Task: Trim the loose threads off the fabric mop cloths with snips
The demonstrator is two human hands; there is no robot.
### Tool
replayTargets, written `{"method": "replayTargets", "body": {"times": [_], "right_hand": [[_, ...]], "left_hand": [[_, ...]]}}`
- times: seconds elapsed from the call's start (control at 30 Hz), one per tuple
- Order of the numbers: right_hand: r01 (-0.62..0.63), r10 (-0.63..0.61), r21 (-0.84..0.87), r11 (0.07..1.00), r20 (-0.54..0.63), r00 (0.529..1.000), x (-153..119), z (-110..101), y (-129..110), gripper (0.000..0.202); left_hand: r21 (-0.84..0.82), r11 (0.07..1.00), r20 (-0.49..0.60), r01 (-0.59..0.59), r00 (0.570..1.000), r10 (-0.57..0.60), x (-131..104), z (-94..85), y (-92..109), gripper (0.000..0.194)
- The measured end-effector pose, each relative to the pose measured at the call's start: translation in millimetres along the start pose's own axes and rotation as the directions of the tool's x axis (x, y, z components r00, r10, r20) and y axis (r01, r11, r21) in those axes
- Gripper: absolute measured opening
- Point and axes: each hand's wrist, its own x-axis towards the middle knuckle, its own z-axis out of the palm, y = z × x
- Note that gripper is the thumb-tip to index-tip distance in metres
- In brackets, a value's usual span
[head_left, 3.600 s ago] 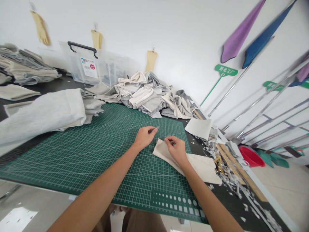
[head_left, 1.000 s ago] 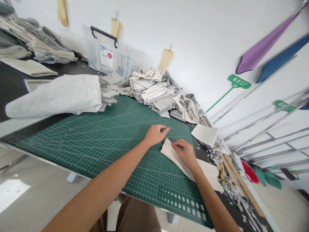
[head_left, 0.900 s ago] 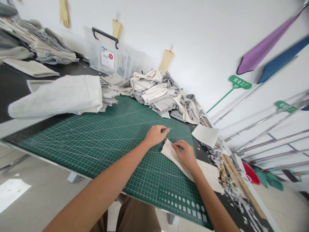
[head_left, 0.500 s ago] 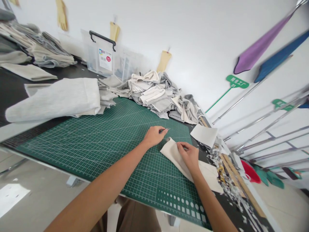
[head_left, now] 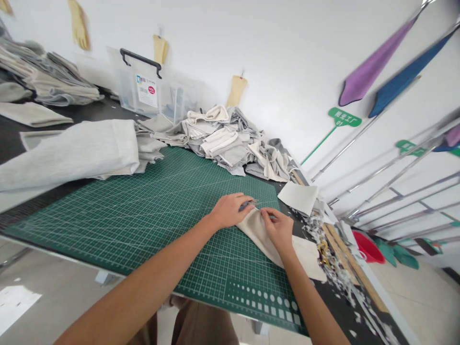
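My left hand (head_left: 231,209) is closed round a small metal tool, which looks like small snips (head_left: 248,204), its tip pointing right at the top edge of a cream cloth piece (head_left: 257,232). With fingers pinched, my right hand (head_left: 278,227) grips the upper edge of that cloth, just right of the tool. The cloth lies at a slant on the green cutting mat (head_left: 172,206), partly beneath my right wrist. Another flat cream piece (head_left: 309,256) shows to the right of my right forearm.
Heaped cloth pieces (head_left: 226,139) lie along the mat's back edge. A folded pale cloth (head_left: 72,148) is at left, a clear plastic bin (head_left: 138,86) behind it. On the right are a white square (head_left: 298,196), scraps (head_left: 334,268) and wooden strips (head_left: 359,268).
My left hand has moved in to the cloth's top edge, bringing the metal tool close to my right fingertips. The whole view has shifted slightly, so the surroundings appear further left.
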Motion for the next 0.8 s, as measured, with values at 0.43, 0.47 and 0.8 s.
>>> {"method": "replayTargets", "body": {"times": [0.43, 0.47, 0.8], "right_hand": [[0.187, -0.197, -0.15, 0.971, -0.055, 0.979, 6, -10, 6, 0.019], [0.176, -0.186, -0.142, 0.974, -0.065, 0.98, 6, -11, 7, 0.019], [0.26, -0.267, -0.132, 0.956, -0.036, 0.963, 5, -15, 0, 0.018]], "left_hand": [[0.126, 0.992, 0.109, -0.026, 0.994, 0.013, -2, 10.4, 3, 0.034], [0.126, 0.991, 0.114, -0.034, 0.993, 0.019, -2, 9.9, 3, 0.034], [0.154, 0.984, 0.151, -0.089, 0.986, 0.066, 1, 7.4, 10, 0.035]]}}
